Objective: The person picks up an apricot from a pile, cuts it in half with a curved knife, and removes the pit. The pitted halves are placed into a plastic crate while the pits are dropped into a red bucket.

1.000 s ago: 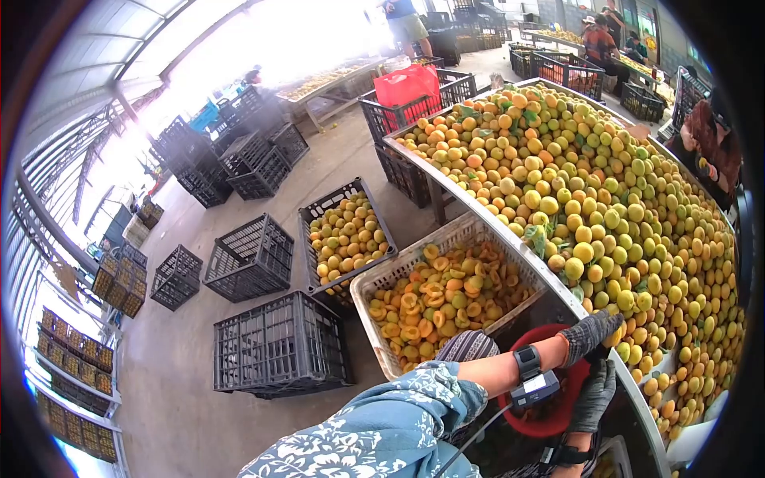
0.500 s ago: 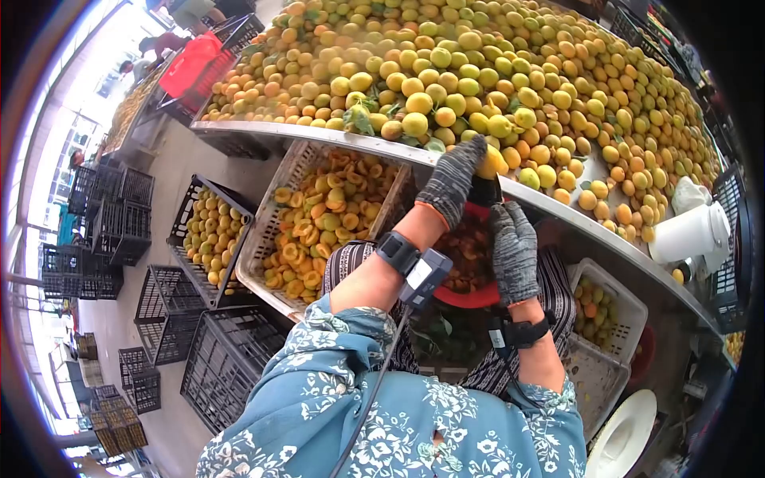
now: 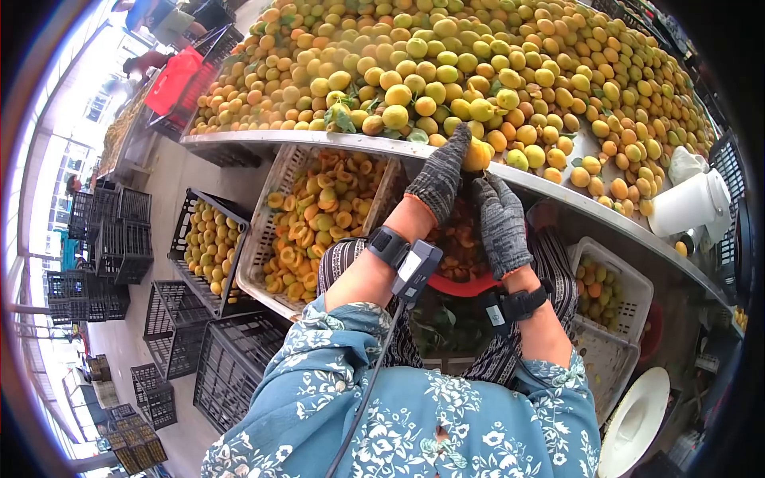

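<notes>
A yellow-orange apricot (image 3: pixel 477 156) is in the grip of my left hand (image 3: pixel 441 177), which wears a grey knit glove, at the metal edge of the fruit table. My right hand (image 3: pixel 504 231), gloved the same way, is just below and to the right of it, fingers closed together near the fruit. What the right fingers hold, if anything, I cannot make out. Under both hands sits a red basin (image 3: pixel 462 286) between my knees, with reddish-brown wet pieces (image 3: pixel 460 247) in it. Whole apricots (image 3: pixel 446 73) lie heaped on the table beyond my hands.
On my left stand a white crate (image 3: pixel 253 239) of apricot halves (image 3: pixel 323 211) and a black crate (image 3: pixel 185 223) of whole fruit. Stacked black crates (image 3: pixel 239 366) are farther left. A white bucket (image 3: pixel 685 203) sits right, above a pale crate (image 3: pixel 629 275) and a white hat (image 3: pixel 637 422).
Both hands have shifted slightly left, with the apricot still in my left hand. The dark shape seen between the hands earlier no longer shows. The view has shifted a little.
</notes>
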A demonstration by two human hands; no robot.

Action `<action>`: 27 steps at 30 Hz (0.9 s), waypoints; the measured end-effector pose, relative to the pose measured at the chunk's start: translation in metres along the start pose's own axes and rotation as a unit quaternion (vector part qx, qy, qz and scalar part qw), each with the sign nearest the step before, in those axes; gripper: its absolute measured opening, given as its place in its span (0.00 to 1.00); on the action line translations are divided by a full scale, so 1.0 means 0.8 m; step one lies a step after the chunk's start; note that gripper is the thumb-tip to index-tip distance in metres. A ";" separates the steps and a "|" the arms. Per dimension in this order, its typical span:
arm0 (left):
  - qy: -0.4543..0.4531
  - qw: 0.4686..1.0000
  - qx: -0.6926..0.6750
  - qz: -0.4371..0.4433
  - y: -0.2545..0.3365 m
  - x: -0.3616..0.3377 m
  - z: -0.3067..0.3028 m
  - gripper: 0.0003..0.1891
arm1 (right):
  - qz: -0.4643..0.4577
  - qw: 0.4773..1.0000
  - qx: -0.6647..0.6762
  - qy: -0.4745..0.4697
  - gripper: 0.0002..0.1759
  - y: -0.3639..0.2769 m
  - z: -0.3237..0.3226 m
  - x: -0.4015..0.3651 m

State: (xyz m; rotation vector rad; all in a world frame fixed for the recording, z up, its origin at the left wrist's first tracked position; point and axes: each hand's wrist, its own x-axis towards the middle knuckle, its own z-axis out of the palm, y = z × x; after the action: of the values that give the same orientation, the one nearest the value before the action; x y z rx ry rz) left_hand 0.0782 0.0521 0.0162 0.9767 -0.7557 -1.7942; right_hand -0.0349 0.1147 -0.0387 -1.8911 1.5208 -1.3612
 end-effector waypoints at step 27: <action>-0.153 0.980 -0.125 0.017 -0.008 0.024 -0.039 0.18 | 0.382 0.824 0.417 -0.034 0.10 -0.078 -0.070 -0.030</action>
State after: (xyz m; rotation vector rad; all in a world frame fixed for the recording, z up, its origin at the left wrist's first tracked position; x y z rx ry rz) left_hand 0.0975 0.0343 -0.0106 0.5257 -0.7057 -1.9788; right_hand -0.0462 0.1742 0.0240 -0.6600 1.1277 -1.2147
